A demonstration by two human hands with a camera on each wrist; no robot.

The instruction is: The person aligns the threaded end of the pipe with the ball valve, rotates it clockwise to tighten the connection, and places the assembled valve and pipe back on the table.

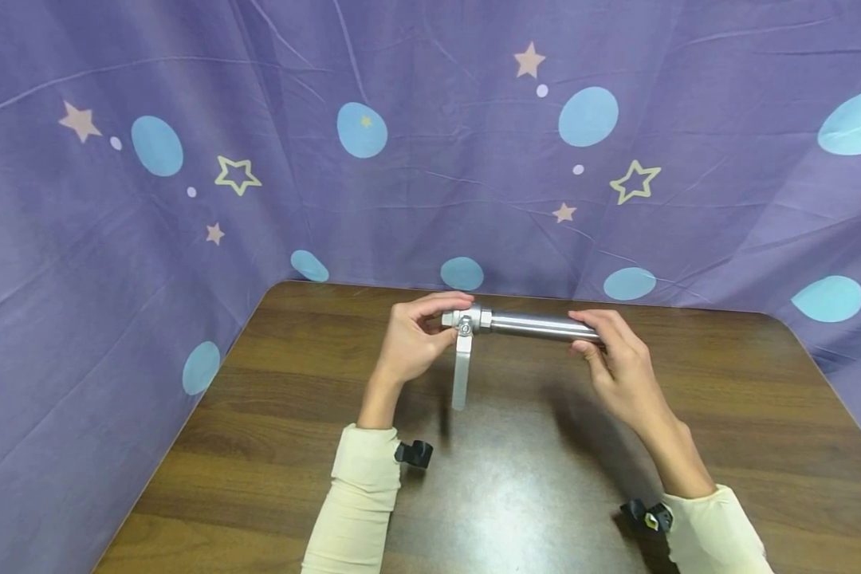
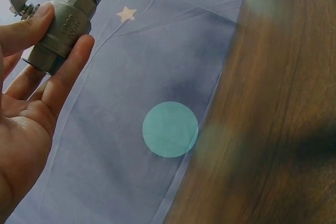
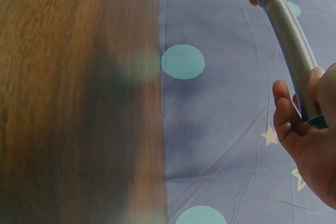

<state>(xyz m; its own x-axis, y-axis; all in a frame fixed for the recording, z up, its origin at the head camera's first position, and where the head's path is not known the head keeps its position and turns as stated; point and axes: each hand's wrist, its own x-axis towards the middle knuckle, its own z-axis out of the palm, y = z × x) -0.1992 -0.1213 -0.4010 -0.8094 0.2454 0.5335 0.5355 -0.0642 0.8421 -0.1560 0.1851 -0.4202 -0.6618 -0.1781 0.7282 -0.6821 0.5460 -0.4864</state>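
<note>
Left hand (image 1: 414, 339): grip pinches valve (image 2: 65, 24). Right hand (image 1: 623, 363): grip round pipe's (image 1: 531, 324) far end. Pipe bridges both grips above bench (image 1: 294, 414); two-ended hold probably steadies it. Handle (image 1: 461, 375) juts beside left grip, free end untouched.

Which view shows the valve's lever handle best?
The head view: the lever handle shows unobstructed along its length, extending from the valve. The left wrist view catches only part of it in the upper-left corner; in the right wrist view I cannot make it out.
</note>
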